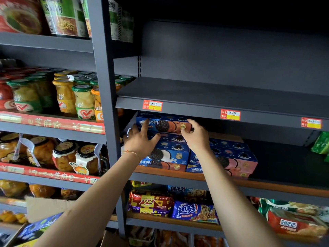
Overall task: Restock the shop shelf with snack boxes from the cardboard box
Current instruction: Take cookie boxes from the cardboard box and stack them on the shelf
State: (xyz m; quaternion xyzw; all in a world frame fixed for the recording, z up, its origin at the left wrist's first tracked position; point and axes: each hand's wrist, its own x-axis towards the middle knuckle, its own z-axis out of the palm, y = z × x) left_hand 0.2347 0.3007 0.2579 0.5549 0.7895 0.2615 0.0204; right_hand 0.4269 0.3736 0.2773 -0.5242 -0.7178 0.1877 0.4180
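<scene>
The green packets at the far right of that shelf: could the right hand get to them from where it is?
Probably yes. The right hand rests on the top cookie box, and the dark shelf between it and the green packets looks bare.

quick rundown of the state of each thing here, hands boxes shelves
left hand: fingers spread, resting on the left stack of cookie boxes
right hand: gripping the top blue cookie box at its right end
top blue cookie box: lying flat on the left stack, under the upper shelf
upper shelf: bare, price tags on its front edge
cardboard box: open, bottom left
</scene>
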